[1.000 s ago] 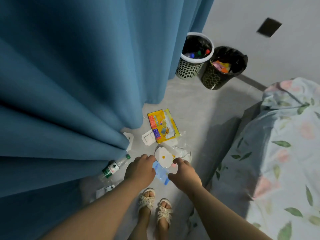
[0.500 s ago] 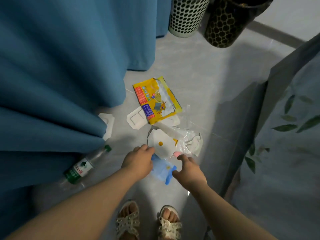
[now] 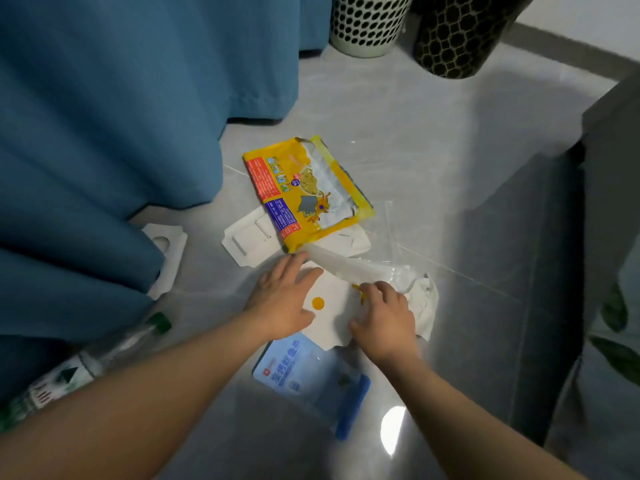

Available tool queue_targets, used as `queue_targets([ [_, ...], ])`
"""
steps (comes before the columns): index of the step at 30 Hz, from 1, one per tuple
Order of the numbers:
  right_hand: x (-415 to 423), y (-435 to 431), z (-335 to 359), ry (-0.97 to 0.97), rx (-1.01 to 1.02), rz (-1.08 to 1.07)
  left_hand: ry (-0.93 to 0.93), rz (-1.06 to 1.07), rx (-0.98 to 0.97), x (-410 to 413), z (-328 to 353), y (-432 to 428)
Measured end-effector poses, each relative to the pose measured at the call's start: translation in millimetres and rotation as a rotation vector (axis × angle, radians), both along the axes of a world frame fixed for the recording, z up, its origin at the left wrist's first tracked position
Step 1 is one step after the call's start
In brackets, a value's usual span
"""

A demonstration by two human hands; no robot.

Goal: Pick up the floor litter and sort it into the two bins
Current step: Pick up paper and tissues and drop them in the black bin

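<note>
Wrapper [image 3: 304, 192] behind card [image 3: 329, 306]

Home bedroom, blue curtain [image 3: 104, 140], leaf-print bedding [image 3: 616, 327] at bed edge, grey tiled floor [image 3: 433, 140]

left forearm [image 3: 156, 393] and right forearm [image 3: 450, 410] bare, reaching from the near edge toward the middle, left hand [image 3: 282, 299] palm down with fingers straight, right hand [image 3: 384, 317] just beside it, knuckles up, fingers curled under
</note>
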State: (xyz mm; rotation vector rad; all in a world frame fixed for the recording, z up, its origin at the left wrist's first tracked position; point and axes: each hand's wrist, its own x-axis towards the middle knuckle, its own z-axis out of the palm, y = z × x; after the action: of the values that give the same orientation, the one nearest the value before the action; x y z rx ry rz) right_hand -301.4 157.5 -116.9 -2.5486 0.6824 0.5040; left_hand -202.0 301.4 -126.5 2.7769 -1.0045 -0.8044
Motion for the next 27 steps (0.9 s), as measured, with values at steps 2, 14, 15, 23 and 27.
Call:
queue_targets([
  [2, -3.7, 0.7, -6.1, 0.022, 0.0, 0.011, 0.04, -0.013, 0.057, -5.8, -7.2, -2.3],
  [14, -14.2, 6.2, -23.9, 0.141, 0.034, 0.113, -0.036, 0.107, 0.106, -17.1, -23.1, -8.2],
  [15, -15.0, 6.5, -24.7, 0.142, 0.034, 0.114, -0.056, 0.134, 0.097, -18.2, -23.2, -6.9],
  [23, -21.9, 7.9, -28.3, 0.087, 0.011, 0.122, 0.108, 0.373, -0.08, -20.1, -16.2, 12.8],
  [27, -26.2, 6.6, -25.3, -0.073, 0.003, 0.051, 0.216, 0.515, -0.2, -20.4, -13.6, 28.7],
])
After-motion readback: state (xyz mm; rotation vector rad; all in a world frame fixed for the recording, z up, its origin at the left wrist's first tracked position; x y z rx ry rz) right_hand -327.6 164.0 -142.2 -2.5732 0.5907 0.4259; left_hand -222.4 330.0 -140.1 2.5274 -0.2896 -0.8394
